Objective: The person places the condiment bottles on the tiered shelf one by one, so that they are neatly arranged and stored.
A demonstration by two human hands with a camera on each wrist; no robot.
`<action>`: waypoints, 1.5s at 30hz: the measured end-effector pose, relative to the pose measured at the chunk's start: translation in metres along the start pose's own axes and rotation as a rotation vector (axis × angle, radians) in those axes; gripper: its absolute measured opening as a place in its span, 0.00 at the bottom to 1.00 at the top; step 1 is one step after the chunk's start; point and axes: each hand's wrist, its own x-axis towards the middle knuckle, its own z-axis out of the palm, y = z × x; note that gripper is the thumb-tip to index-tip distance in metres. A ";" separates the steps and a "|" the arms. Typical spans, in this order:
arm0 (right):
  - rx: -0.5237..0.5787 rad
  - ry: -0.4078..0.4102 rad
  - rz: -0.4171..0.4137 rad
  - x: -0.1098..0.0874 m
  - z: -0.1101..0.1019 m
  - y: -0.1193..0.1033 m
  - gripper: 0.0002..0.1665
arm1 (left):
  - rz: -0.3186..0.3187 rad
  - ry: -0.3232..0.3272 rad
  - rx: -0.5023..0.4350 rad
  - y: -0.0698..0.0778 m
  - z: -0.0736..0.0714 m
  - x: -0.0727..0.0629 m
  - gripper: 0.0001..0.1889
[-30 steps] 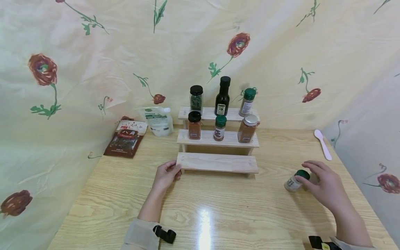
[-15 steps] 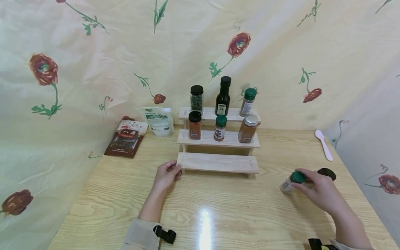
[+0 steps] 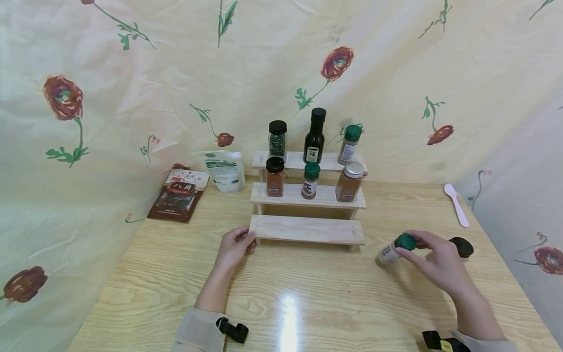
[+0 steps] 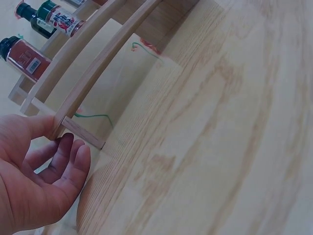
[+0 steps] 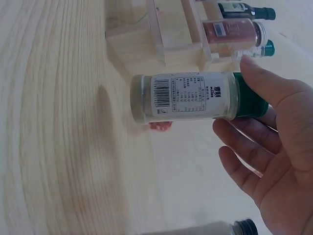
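Note:
My right hand (image 3: 440, 261) holds a spice jar (image 3: 388, 254) by its green cap, thumb on one side and fingers on the other. The jar is tilted, with pale contents and a white barcode label (image 5: 181, 94) facing the right wrist camera. It appears raised off the table; its shadow shows in the right wrist view. My left hand (image 3: 234, 247) pinches the left end of the lowest board of a three-step wooden rack (image 3: 308, 229). In the left wrist view, the thumb lies over the board's end (image 4: 73, 105) and the other fingers curl below.
On the rack's upper steps stand several jars, such as a silver-lidded one (image 3: 347, 186), and a dark bottle (image 3: 313, 139). A black-capped container (image 3: 462, 247) is partly behind my right hand. A pink spoon (image 3: 456, 205), brown packet (image 3: 178, 195) and white pouch (image 3: 224, 171) lie farther back.
My right hand has moved left with the green-capped jar, uncovering the black cap behind it. The jar has come nearer the rack. My left hand stays on the board.

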 end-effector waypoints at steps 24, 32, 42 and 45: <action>0.158 -0.014 -0.067 0.040 0.035 -0.034 0.25 | 0.006 -0.004 0.007 -0.001 0.001 0.003 0.19; 0.223 -0.014 -0.105 0.054 0.051 -0.048 0.25 | -0.008 -0.001 0.008 0.002 0.001 0.001 0.19; 0.237 -0.011 -0.115 0.067 0.074 -0.058 0.26 | -0.007 0.004 -0.005 0.004 0.002 -0.001 0.20; 0.251 -0.014 -0.123 0.071 0.079 -0.062 0.25 | -0.010 0.004 -0.005 0.005 0.002 -0.001 0.20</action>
